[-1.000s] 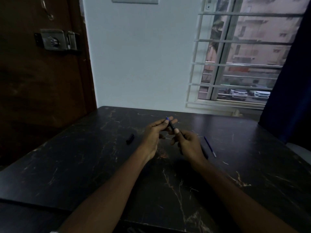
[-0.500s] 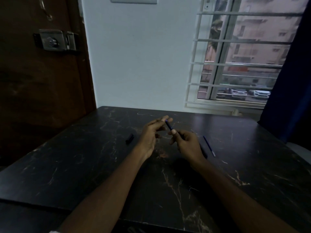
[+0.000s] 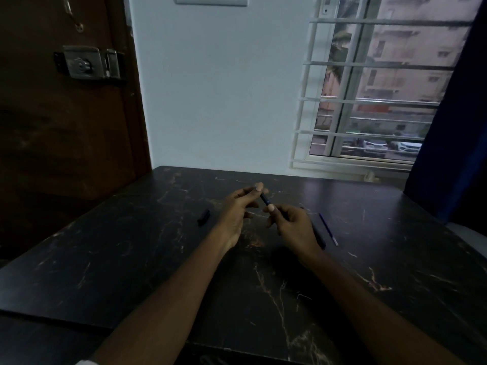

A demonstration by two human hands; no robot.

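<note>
A short dark blue pen part is held between both hands above the middle of the black marble table. My left hand pinches its far end with the fingertips. My right hand pinches its near end between thumb and fingers. A thin blue refill lies on the table just right of my right hand. A dark pen barrel lies partly hidden behind that hand. A small black cap rests on the table left of my left hand.
A brown door with a metal lock stands at the left. A white wall and a barred window are behind the table. A dark blue curtain hangs at the right.
Both hands stay in nearly the same place; the fingers shifted slightly on the small pen part. The objects on the table have not moved.
</note>
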